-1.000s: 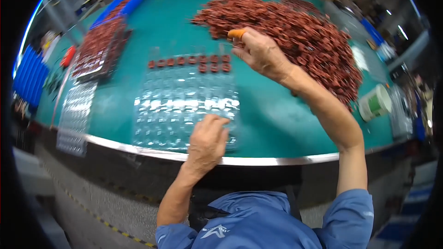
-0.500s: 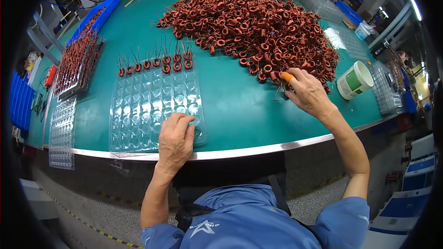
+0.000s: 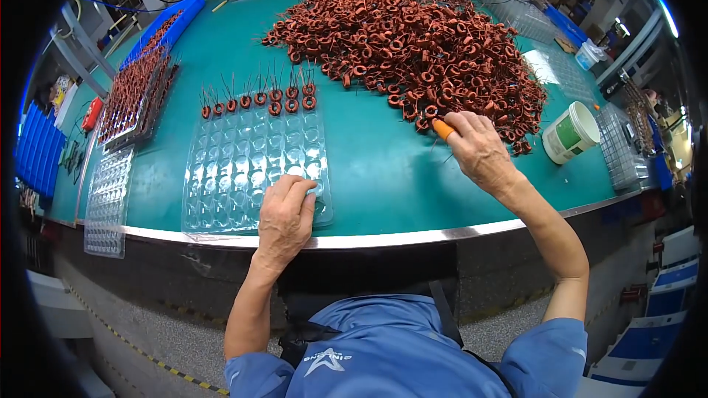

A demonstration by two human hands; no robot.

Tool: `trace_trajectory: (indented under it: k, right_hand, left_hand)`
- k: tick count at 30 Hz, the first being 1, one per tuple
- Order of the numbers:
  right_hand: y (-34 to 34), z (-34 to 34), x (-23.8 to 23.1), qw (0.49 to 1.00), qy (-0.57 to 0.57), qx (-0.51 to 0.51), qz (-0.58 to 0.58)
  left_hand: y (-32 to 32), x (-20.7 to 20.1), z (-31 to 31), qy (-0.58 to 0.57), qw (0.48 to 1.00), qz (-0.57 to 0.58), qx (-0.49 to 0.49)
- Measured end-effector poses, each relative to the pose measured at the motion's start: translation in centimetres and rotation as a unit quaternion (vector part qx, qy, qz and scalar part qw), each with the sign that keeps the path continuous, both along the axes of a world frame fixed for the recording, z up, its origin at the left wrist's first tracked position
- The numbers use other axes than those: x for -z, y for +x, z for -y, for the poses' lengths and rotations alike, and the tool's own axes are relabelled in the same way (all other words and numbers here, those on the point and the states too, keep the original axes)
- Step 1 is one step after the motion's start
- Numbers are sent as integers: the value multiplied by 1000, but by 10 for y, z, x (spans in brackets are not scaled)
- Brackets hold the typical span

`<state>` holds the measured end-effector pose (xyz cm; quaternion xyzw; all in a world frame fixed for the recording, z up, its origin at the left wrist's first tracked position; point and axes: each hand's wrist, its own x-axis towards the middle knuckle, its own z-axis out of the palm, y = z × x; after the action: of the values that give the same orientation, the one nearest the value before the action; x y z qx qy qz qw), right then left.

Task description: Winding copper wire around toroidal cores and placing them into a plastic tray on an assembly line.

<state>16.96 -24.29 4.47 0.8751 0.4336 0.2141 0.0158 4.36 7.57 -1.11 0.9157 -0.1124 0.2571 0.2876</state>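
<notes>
Red wound rings [image 3: 413, 51] lie heaped by the right hand's [image 3: 481, 149] bent fingers — can't tell from here if it pinches one. Left hand [image 3: 286, 210] rests half-curled on the clear tray [image 3: 193, 195], grip unclear. Rings look light, stiff, leads bendable — best pinched by the body. Others fill the tray's far end.

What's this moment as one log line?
left hand: on rectangular clear plastic tray; right hand: at heaped reddish wire-wound rings, grip unclear; tray: mostly unfilled

Grn tbl [image 3: 383, 177]: coil pile [image 3: 413, 48], tray [image 3: 247, 151], poss. pliers [image 3: 71, 156].
</notes>
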Motion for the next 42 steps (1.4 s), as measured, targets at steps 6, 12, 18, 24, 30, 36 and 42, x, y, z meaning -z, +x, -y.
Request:
trace_trajectory:
  k: [6,12,18,24,30,36,42]
  right_hand:
    - [-3,-9,-4,987,-134,34,-85]
    - [7,-6,13,998,-40,-31,-25]
    - [-15,-21,-17,869,361,1,-338]
    - [-44,-54,-10,745,408,-155,-504]
    - [-52,-67,-5,843,377,-202,-326]
    - [-52,-68,4,839,410,-162,-319]
    - [-66,-84,9,947,275,-151,72]
  left_hand:
    - [-1,3,0,-5,1000,7,6]
    - [-1,1,-2,-4,1000,2,3]
    - [6,-9,12,-9,999,48,-7]
    - [7,-20,65,-616,667,-328,261]
    - [-1,-10,66,-499,812,-182,242]
    - [-1,-17,67,-546,772,-221,239]
    - [24,-17,65,-600,763,-202,127]
